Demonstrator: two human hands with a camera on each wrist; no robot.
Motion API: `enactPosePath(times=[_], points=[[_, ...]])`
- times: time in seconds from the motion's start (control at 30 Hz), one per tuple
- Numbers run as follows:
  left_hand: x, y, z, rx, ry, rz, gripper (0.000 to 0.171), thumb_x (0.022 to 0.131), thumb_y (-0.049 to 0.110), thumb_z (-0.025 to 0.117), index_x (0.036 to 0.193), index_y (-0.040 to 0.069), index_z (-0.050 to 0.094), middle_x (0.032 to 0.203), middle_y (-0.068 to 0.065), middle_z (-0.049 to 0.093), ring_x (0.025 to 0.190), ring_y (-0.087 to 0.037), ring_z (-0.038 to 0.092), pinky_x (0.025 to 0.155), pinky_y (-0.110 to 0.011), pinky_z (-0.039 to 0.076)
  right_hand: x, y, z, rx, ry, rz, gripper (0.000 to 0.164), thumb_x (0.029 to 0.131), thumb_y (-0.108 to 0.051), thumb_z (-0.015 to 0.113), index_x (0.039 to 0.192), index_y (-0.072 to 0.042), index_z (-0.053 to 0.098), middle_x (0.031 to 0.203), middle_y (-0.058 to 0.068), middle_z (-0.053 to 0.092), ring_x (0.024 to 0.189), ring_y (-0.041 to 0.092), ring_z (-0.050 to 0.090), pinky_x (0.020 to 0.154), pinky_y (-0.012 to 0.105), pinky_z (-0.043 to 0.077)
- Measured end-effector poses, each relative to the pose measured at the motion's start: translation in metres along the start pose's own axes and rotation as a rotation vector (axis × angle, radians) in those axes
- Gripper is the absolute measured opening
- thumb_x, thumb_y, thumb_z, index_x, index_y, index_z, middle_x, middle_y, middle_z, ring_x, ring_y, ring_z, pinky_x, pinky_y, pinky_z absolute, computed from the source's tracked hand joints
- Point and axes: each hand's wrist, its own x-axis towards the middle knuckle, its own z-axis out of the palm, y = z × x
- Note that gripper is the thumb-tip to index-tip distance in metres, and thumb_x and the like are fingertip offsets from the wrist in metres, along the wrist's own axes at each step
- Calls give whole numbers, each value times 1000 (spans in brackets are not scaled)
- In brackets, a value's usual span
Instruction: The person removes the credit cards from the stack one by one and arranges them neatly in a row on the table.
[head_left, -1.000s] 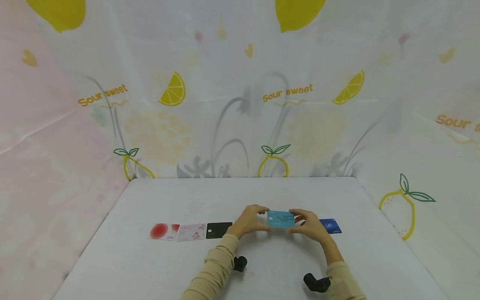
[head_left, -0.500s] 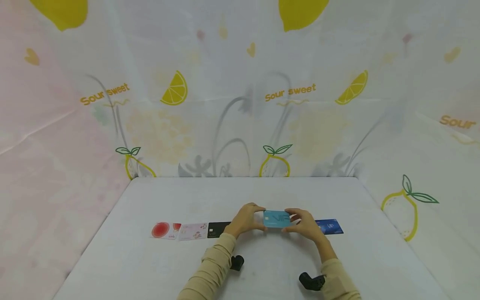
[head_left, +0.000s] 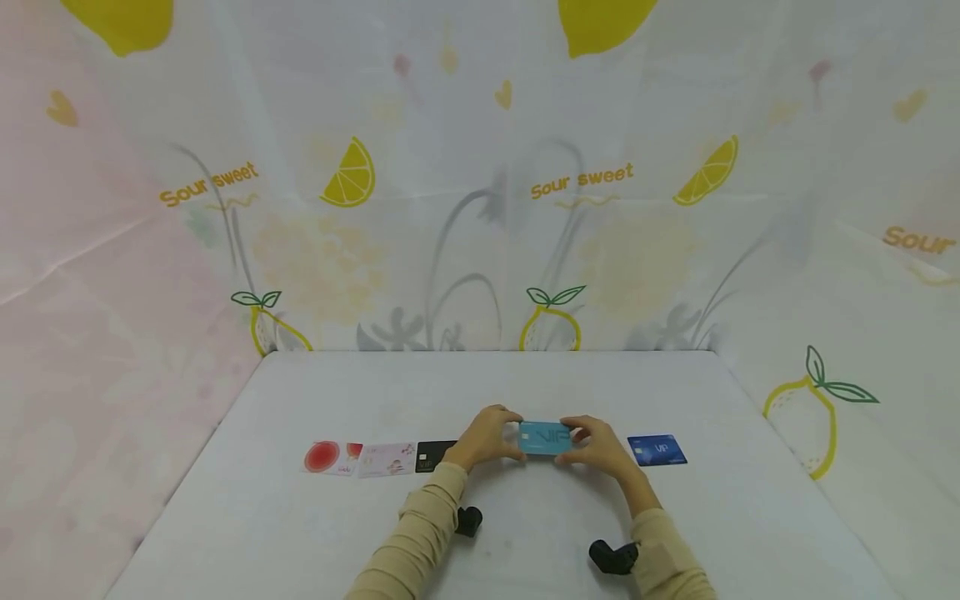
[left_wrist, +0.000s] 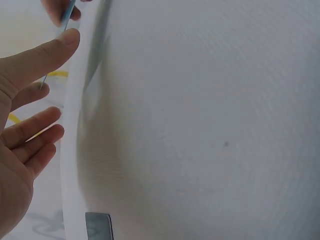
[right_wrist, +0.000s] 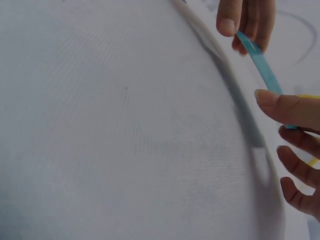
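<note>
A light blue VIP card (head_left: 544,438) is held upright between both hands above the white table, its printed face toward the head camera. My left hand (head_left: 483,435) pinches its left end between thumb and index finger. At the other end my right hand (head_left: 596,446) pinches it the same way. From the right wrist view the card (right_wrist: 262,65) shows nearly edge-on, with the left hand (right_wrist: 250,22) beyond it. In the left wrist view only a thin edge of it appears by the left thumb (left_wrist: 50,55).
Left of the hands, a white card with red circles (head_left: 330,458), a pink floral card (head_left: 386,459) and a black VIP card (head_left: 431,456) lie in a row on the table (head_left: 337,533). The left hand partly covers the black one. A dark blue VIP card (head_left: 657,450) lies on the right.
Both hands have carried the light blue card a little to the left. The dark blue card, partly covered before, is now fully visible, while the left hand covers more of the black card.
</note>
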Motion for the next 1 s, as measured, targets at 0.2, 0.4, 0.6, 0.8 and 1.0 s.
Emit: enactPosePath(times=[0.2, 0.4, 0.6, 0.8, 1.0], points=[[1, -8, 5, 5, 4, -2, 60, 63, 32, 87, 111, 3, 67, 106, -12, 65, 101, -27, 59, 90, -36, 47, 4, -2, 7, -82, -21, 41, 63, 64, -14, 86, 117, 5, 60, 106, 14, 62, 88, 22, 55, 76, 33, 46], [-2, -10, 6, 1, -3, -22, 59, 62, 32, 87, 111, 4, 68, 103, -11, 64, 99, -26, 58, 87, -36, 48, 7, -8, 10, -112, -36, 63, 60, 61, -11, 86, 114, 6, 61, 102, 12, 60, 86, 23, 53, 76, 36, 46], [-5, -12, 4, 4, -7, -37, 60, 61, 33, 88, 110, 4, 69, 98, -11, 61, 95, -25, 56, 83, -36, 48, 10, -9, 13, -143, -64, 47, 59, 63, -12, 86, 113, 7, 62, 101, 11, 58, 84, 21, 52, 75, 34, 46], [-6, -19, 3, 40, -4, -44, 59, 60, 36, 88, 108, 7, 70, 101, -11, 61, 97, -27, 55, 84, -37, 48, 14, -11, 16, -163, -90, 10, 58, 64, -13, 85, 113, 8, 62, 102, 12, 58, 82, 20, 51, 73, 34, 45], [-9, -20, -3, 61, 0, -54, 58, 59, 37, 89, 105, 8, 71, 98, -11, 60, 94, -25, 52, 81, -38, 46, 15, -14, 19, -143, -107, 21, 59, 65, -13, 85, 115, 7, 61, 101, 11, 57, 81, 18, 48, 70, 30, 43]])
